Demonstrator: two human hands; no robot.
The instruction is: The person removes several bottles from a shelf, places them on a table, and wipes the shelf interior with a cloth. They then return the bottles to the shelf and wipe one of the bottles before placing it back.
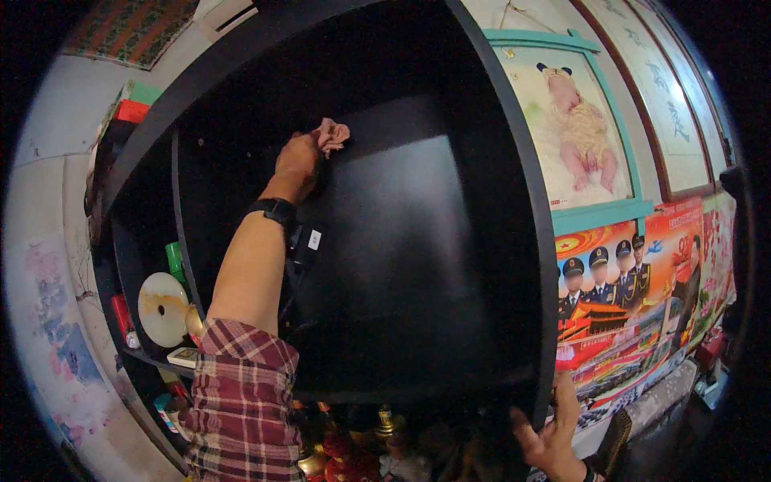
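My left hand (298, 161) is closed on a crumpled pinkish cloth (332, 136) at the glossy black panel (403, 241) inside a black cabinet. Whether the cloth presses on the panel is hard to tell in the dark. A black band circles that wrist, below which a small black device bears a white label (314, 240). Low on the right, my right hand (554, 440) grips the cabinet's right side board (536, 241), thumb on the inner side and fingers on the outer. Light reflects off the middle of the panel.
Left shelves hold a pale stone disc (162, 309), a green item (174, 260) and a red box (122, 313). Below the panel stand several bottles (385, 422) and red items, partly in shadow. Right of the cabinet hang a teal-framed picture (578, 126) and a poster (614, 301).
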